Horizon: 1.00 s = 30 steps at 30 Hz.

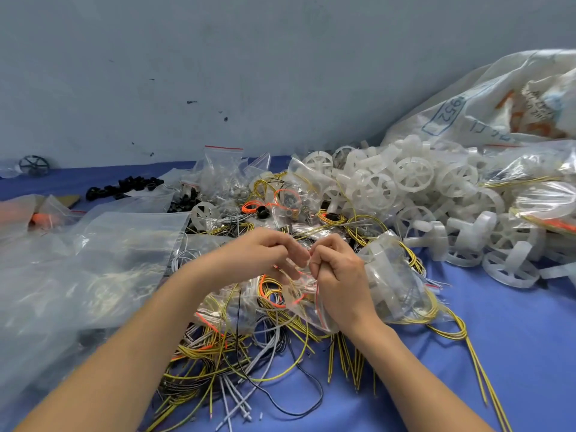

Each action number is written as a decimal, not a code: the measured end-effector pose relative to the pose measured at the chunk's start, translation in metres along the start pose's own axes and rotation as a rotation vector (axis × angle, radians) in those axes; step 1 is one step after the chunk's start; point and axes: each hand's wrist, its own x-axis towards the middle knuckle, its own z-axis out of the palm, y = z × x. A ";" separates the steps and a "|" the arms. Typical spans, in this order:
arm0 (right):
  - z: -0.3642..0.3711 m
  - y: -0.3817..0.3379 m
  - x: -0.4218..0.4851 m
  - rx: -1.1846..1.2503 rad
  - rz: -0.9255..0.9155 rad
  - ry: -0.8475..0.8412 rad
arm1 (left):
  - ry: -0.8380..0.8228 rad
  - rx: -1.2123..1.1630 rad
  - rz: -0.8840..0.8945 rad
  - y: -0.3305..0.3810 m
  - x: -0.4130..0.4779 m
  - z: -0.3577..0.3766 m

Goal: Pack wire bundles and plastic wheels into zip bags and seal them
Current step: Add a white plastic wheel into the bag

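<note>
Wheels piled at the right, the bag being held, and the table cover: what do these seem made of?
Wheels: moulded plastic, milky translucent white, matt; spokes let light through. Zip bag: thin clear plastic film, glossy; it creases, glints and shows wires inside. Table cover: blue, matt, smooth; perhaps fabric or a mat, hard to tell.

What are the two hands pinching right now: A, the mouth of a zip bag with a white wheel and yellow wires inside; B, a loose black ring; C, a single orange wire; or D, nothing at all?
A: the left hand and right hand both pinch the red-striped top of the zip bag, and a white wheel and yellow wires show through its clear plastic.
</note>
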 end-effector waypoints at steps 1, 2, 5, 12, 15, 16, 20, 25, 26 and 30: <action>0.001 0.001 0.000 -0.014 0.003 0.001 | 0.057 -0.030 0.010 -0.002 0.005 -0.006; 0.001 0.002 0.000 -0.034 -0.002 0.000 | 0.142 -0.071 0.022 -0.003 0.010 -0.013; 0.003 0.005 -0.002 -0.127 -0.054 -0.012 | 0.430 -0.092 0.019 -0.006 0.029 -0.038; 0.003 0.011 -0.003 -0.171 -0.091 -0.011 | 0.719 -0.152 0.146 0.009 0.069 -0.063; 0.003 0.011 -0.003 -0.167 -0.094 -0.019 | 0.755 0.121 0.112 0.012 0.088 -0.070; 0.003 0.011 -0.003 -0.169 -0.096 -0.023 | 0.708 0.286 0.057 0.009 0.093 -0.073; 0.001 0.014 -0.001 -0.149 -0.095 -0.017 | 0.446 0.644 -0.211 -0.018 0.101 -0.085; 0.000 0.016 0.000 -0.139 -0.091 -0.013 | 0.339 0.712 -0.295 -0.049 0.099 -0.088; 0.000 0.015 0.000 -0.146 -0.097 -0.016 | 0.353 0.711 -0.274 -0.052 0.100 -0.086; 0.000 0.015 0.000 -0.152 -0.092 -0.019 | 0.354 0.690 -0.192 -0.055 0.104 -0.083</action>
